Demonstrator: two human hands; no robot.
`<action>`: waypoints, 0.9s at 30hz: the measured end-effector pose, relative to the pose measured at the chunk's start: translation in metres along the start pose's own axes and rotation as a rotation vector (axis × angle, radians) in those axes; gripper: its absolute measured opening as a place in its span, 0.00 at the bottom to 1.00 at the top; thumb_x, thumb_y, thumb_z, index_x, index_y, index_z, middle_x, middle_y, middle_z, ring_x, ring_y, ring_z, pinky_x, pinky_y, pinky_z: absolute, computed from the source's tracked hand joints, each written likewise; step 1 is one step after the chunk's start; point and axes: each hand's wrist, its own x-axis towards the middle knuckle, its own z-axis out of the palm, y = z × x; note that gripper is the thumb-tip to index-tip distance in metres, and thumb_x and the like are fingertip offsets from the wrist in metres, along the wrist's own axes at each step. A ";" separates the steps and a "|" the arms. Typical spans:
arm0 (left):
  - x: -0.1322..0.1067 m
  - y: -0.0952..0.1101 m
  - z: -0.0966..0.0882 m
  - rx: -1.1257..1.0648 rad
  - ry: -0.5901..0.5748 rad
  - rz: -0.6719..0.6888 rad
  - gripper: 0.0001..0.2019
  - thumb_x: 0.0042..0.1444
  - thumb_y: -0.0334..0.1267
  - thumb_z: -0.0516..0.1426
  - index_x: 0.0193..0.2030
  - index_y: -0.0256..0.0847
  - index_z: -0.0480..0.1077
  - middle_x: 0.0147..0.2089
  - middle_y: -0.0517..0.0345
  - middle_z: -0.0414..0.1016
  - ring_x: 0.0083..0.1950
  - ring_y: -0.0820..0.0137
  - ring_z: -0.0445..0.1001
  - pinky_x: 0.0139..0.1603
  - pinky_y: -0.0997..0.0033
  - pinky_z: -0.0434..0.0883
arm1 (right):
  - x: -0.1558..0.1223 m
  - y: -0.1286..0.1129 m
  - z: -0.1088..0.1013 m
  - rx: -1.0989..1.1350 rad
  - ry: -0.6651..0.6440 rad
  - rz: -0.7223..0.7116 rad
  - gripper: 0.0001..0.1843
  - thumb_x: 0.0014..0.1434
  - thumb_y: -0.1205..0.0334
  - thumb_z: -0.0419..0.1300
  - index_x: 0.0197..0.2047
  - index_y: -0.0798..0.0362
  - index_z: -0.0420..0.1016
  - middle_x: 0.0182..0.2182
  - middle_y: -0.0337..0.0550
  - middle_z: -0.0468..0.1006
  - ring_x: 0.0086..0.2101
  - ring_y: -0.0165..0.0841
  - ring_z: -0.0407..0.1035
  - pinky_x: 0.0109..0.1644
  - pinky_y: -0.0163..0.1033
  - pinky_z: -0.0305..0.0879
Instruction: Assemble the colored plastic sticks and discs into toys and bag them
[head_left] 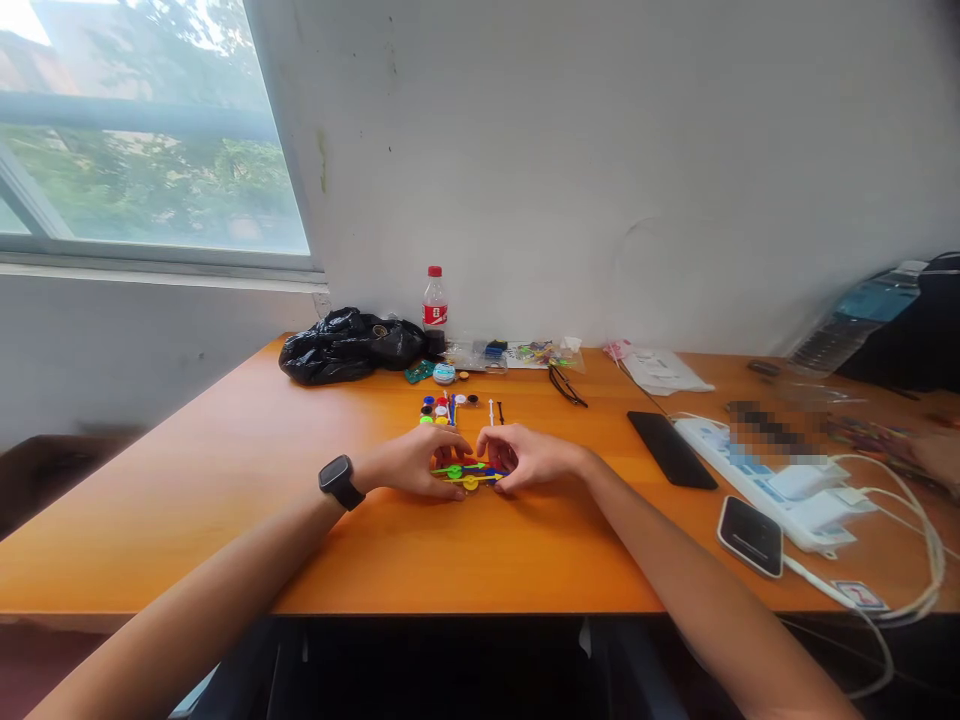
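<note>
Bright plastic arrow spinners with round hubs lie together at the table's middle, among them a green arrow (455, 470) and a yellow arrow (471, 483). Red and blue ones show partly behind these. My left hand (420, 460), with a black watch on the wrist, curls its thumb and fingers round their left ends. From the other side my right hand (536, 458) closes round the right ends, thumb by the yellow tip. Just beyond are small coloured round caps (441, 402), a white arrow (491, 412) and a black arrow (500, 413). My fingers partly hide the spinners.
Behind stand a black plastic bag (349, 345), a cola bottle (435, 308) and bags of small parts (536, 352). To the right are a black phone (670, 450), a white power strip (739, 475) with cables, and a white-edged device (750, 537). Another person's hand (937, 455) shows far right.
</note>
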 end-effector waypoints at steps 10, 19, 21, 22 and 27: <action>0.002 0.007 -0.001 0.031 0.013 0.034 0.22 0.53 0.51 0.70 0.50 0.39 0.79 0.39 0.54 0.77 0.35 0.70 0.71 0.35 0.72 0.67 | 0.003 0.002 0.008 0.055 0.042 -0.026 0.28 0.47 0.67 0.72 0.52 0.50 0.72 0.32 0.33 0.73 0.33 0.30 0.69 0.34 0.32 0.64; 0.002 0.004 0.001 0.029 0.025 0.042 0.22 0.55 0.52 0.69 0.49 0.39 0.79 0.40 0.52 0.76 0.36 0.70 0.71 0.35 0.72 0.67 | 0.003 -0.002 0.006 0.050 0.012 -0.030 0.28 0.48 0.62 0.74 0.51 0.50 0.72 0.32 0.33 0.72 0.33 0.30 0.68 0.34 0.32 0.63; 0.002 0.004 0.001 0.035 0.025 0.040 0.21 0.55 0.52 0.69 0.49 0.39 0.79 0.40 0.53 0.76 0.35 0.70 0.70 0.35 0.73 0.67 | 0.002 -0.003 0.003 0.033 -0.009 -0.022 0.29 0.47 0.60 0.76 0.51 0.51 0.73 0.32 0.33 0.72 0.33 0.30 0.67 0.33 0.32 0.63; 0.002 0.004 0.000 0.036 0.021 0.037 0.22 0.56 0.53 0.69 0.49 0.39 0.79 0.39 0.53 0.77 0.35 0.71 0.70 0.35 0.73 0.67 | 0.001 -0.004 0.001 0.030 -0.018 -0.016 0.29 0.46 0.58 0.77 0.50 0.51 0.73 0.32 0.33 0.73 0.33 0.30 0.67 0.33 0.32 0.62; 0.001 0.002 -0.003 0.013 -0.006 0.010 0.24 0.54 0.53 0.70 0.51 0.39 0.79 0.39 0.54 0.78 0.36 0.69 0.72 0.37 0.72 0.69 | -0.001 -0.003 -0.003 0.087 -0.042 0.020 0.28 0.45 0.54 0.79 0.46 0.52 0.74 0.32 0.34 0.74 0.32 0.30 0.69 0.32 0.33 0.63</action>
